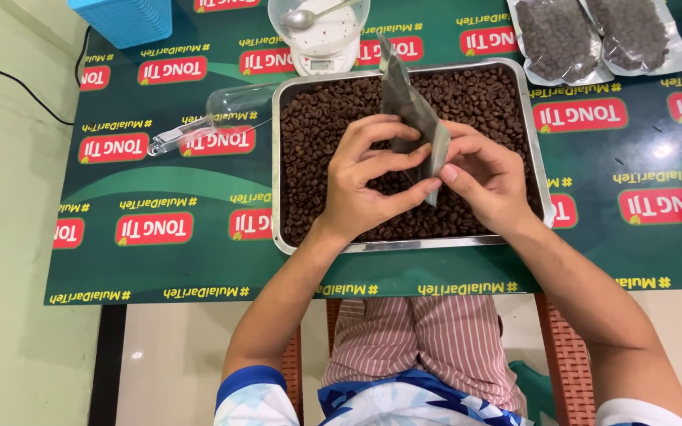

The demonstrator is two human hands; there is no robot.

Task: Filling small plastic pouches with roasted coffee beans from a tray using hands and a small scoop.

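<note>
Both hands hold a flat, empty grey plastic pouch edge-on above a metal tray full of dark roasted coffee beans. My left hand pinches the pouch's lower edge from the left with thumb and fingers. From the right, my right hand grips the same edge. The pouch's upper end points away toward the back of the tray.
A clear plastic scoop lies left of the tray. Behind the tray stands a small white scale bearing a bowl and spoon. Two filled clear bean pouches lie at back right. A blue box sits at back left.
</note>
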